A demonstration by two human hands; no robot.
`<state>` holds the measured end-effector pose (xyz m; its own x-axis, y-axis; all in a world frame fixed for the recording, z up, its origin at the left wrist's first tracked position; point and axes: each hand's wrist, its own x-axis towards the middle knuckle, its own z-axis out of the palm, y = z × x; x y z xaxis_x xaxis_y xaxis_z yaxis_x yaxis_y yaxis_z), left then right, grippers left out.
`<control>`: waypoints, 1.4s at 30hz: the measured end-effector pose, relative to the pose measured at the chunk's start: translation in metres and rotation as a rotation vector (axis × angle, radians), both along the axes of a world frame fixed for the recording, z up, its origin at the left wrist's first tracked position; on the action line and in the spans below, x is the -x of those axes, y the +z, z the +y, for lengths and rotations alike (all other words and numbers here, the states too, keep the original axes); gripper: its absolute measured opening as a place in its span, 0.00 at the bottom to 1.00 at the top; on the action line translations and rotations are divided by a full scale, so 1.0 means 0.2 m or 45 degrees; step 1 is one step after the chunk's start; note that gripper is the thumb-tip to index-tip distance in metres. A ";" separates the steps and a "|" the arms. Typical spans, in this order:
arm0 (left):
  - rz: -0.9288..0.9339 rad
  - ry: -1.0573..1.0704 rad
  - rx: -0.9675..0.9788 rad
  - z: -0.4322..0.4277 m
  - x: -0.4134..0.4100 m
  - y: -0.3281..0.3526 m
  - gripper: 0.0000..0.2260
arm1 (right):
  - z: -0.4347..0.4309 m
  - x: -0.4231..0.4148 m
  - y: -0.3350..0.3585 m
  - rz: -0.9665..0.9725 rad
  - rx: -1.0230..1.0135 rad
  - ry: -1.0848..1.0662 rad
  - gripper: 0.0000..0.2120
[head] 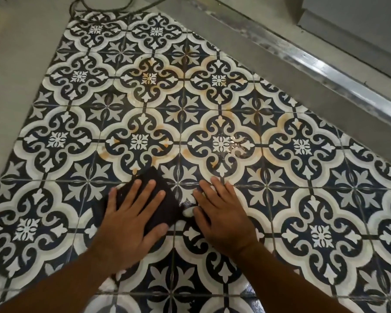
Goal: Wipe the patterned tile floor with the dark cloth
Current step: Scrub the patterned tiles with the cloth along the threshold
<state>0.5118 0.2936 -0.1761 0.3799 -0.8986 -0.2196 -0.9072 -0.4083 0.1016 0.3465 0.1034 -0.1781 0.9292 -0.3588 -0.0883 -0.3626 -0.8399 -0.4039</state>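
Note:
The patterned tile floor (212, 91), dark blue and white, fills most of the view and carries orange-brown stains near its middle. A dark cloth (165, 204) lies flat on the tiles at lower centre. My left hand (131, 215) presses down on the cloth with fingers spread, covering most of it. My right hand (221, 213) rests flat on the bare tiles just right of the cloth, fingers apart, holding nothing. A small wet shiny patch (186, 203) shows between the two hands.
A grey metal threshold strip (303, 57) runs diagonally along the upper right edge of the tiles. Plain grey floor (20, 53) borders the tiles on the left. A dark cable (104, 10) loops at the top left.

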 end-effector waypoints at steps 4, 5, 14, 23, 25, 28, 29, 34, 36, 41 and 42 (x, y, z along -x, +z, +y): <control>-0.036 0.166 -0.003 -0.09 -0.18 -0.01 0.31 | 0.00 0.01 -0.01 -0.065 0.052 -0.001 0.22; -0.044 0.221 0.008 -0.14 -0.21 -0.01 0.32 | 0.00 0.01 -0.01 -0.072 0.056 0.004 0.22; -0.014 0.153 0.034 -0.10 -0.21 -0.03 0.32 | 0.00 0.01 -0.02 -0.073 0.018 0.000 0.21; 0.010 0.151 0.032 -0.25 -0.58 0.04 0.33 | 0.00 0.01 -0.02 -0.197 0.069 -0.022 0.19; 0.025 0.071 0.041 -0.22 -0.52 0.02 0.32 | 0.00 0.01 -0.02 -0.194 0.071 -0.022 0.20; 0.030 -0.158 -0.010 -0.11 -0.48 0.01 0.31 | 0.00 0.02 -0.02 -0.206 0.076 -0.026 0.19; 0.034 -0.211 -0.030 -0.09 -0.51 0.02 0.30 | 0.00 0.01 -0.01 -0.216 0.074 -0.028 0.19; -0.068 -0.319 -0.095 -0.13 -0.62 0.11 0.32 | 0.00 0.01 -0.02 -0.208 0.069 -0.031 0.20; -0.069 0.031 -0.072 -0.14 -0.53 0.11 0.33 | 0.00 0.02 -0.02 -0.195 0.066 -0.026 0.20; -0.026 0.580 -0.084 -0.23 -0.36 0.02 0.38 | -0.01 0.01 -0.03 -0.156 0.069 -0.017 0.21; -0.029 0.561 -0.078 -0.27 -0.38 0.01 0.38 | -0.01 0.01 -0.03 -0.163 0.059 -0.019 0.21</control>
